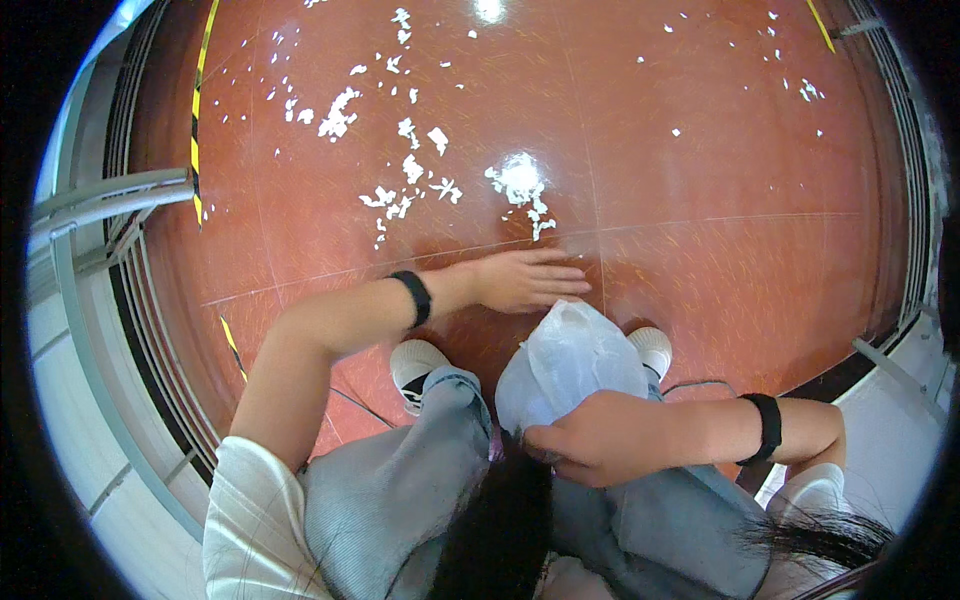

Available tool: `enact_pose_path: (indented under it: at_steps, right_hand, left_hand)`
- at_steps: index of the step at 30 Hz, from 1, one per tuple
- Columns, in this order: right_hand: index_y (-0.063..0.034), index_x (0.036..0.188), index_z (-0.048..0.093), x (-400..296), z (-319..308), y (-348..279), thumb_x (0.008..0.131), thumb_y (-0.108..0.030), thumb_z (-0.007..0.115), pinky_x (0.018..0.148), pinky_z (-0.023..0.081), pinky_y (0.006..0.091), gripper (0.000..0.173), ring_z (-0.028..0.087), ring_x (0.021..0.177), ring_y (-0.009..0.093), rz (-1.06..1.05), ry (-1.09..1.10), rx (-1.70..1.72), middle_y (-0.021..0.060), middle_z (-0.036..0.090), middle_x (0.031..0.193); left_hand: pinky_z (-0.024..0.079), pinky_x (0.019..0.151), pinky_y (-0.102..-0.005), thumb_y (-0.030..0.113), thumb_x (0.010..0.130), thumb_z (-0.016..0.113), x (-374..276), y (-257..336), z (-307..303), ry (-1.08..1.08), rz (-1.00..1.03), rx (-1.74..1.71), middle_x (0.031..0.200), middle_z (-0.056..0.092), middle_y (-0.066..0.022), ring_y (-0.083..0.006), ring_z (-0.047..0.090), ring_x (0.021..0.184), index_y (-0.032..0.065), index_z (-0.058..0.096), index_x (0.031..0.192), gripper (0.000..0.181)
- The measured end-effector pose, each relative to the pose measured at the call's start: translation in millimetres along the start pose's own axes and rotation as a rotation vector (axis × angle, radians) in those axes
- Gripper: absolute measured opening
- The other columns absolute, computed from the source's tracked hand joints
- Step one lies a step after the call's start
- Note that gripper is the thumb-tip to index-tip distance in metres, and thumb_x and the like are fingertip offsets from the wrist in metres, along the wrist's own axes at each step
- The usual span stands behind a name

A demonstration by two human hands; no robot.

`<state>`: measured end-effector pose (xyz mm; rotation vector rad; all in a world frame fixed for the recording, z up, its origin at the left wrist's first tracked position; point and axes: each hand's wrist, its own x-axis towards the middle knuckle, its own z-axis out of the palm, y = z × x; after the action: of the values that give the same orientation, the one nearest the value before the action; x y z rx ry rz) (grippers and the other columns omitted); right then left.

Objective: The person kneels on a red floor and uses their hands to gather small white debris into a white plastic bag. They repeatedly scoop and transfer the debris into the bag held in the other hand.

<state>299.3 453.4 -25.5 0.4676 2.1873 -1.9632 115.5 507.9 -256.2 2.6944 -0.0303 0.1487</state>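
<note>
In my right hand (611, 439) is the edge of a translucent white plastic bag (574, 360), held in front of my knees. The bag bulges, and its contents cannot be made out. My left hand (532, 281) reaches across low over the red-brown floor (697, 277), palm down, fingers extended and slightly apart, with nothing visible in it. Its fingertips are beside the far tip of the bag; whether they touch it I cannot tell. Just beyond this hand lies a cluster of torn white scraps (536, 214), partly washed out by a light reflection.
More white scraps (337, 116) are scattered farther out, with small bits (808, 90) at the right. Metal-framed structures (112, 195) border the left side, and another frame (911, 187) the right. Yellow-black tape (196, 112) marks the floor. A thin cable (364, 407) passes near my shoes (416, 360).
</note>
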Motion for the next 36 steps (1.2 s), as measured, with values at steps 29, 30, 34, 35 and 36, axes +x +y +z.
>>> enact_pose_path:
  at_steps: [29, 30, 34, 35, 36]
  right_hand:
    - [-0.0027, 0.096, 0.053, 4.0, -14.2, 12.6, 0.078, -0.012, 0.054, 0.054, 0.046, 0.0474, 0.021, 0.058, 0.059, 0.039, -0.043, 0.303, -0.173, 0.0187, 0.059, 0.063]
    - [-0.0027, 0.097, 0.053, 2.3, -13.9, 12.6, 0.078, -0.011, 0.054, 0.054, 0.046, 0.0474, 0.021, 0.058, 0.059, 0.039, -0.056, 0.314, -0.159, 0.0187, 0.059, 0.063]
    - [-0.0012, 0.095, 0.052, -16.6, -15.4, 16.0, 0.078, -0.012, 0.054, 0.057, 0.046, 0.0504, 0.021, 0.059, 0.062, 0.041, 0.013, 0.306, -0.105, 0.0203, 0.059, 0.064]
    - [0.0003, 0.094, 0.051, -23.4, -16.5, 18.6, 0.078, -0.013, 0.055, 0.058, 0.045, 0.0523, 0.022, 0.059, 0.063, 0.042, 0.049, 0.303, -0.085, 0.0215, 0.058, 0.064]
    - [-0.0007, 0.096, 0.052, -27.5, -17.1, 21.6, 0.078, -0.014, 0.055, 0.057, 0.045, 0.0518, 0.022, 0.059, 0.063, 0.042, 0.082, 0.311, -0.064, 0.0216, 0.059, 0.064]
  left_hand:
    - [0.015, 0.113, -0.0500, 0.031, 0.093, 0.048, -26.2, -44.2, -61.7, 0.116, -0.611, 0.215, 0.147, 0.034, -0.0098, -0.0274, 0.028, 0.137, 0.0144, 0.040, 0.139, 0.050]
    - [0.015, 0.114, -0.0488, 0.031, 0.092, 0.048, -16.6, -49.3, -59.5, 0.106, -0.586, 0.234, 0.147, 0.033, -0.0103, -0.0260, 0.029, 0.136, 0.0096, 0.037, 0.140, 0.053]
    - [0.012, 0.115, -0.0440, 0.036, 0.095, 0.042, 9.5, -77.0, -46.8, 0.027, -0.488, 0.193, 0.149, 0.029, -0.0123, -0.0248, 0.024, 0.139, 0.0019, 0.028, 0.142, 0.060]
    - [0.011, 0.116, -0.0436, 0.037, 0.095, 0.041, 11.1, -83.7, -45.3, -0.020, -0.506, 0.227, 0.149, 0.028, -0.0127, -0.0247, 0.022, 0.140, 0.0017, 0.027, 0.143, 0.061]
    - [0.010, 0.116, -0.0431, 0.038, 0.095, 0.040, 12.6, -90.5, -44.0, -0.055, -0.513, 0.262, 0.150, 0.027, -0.0131, -0.0245, 0.021, 0.140, 0.0015, 0.026, 0.143, 0.062]
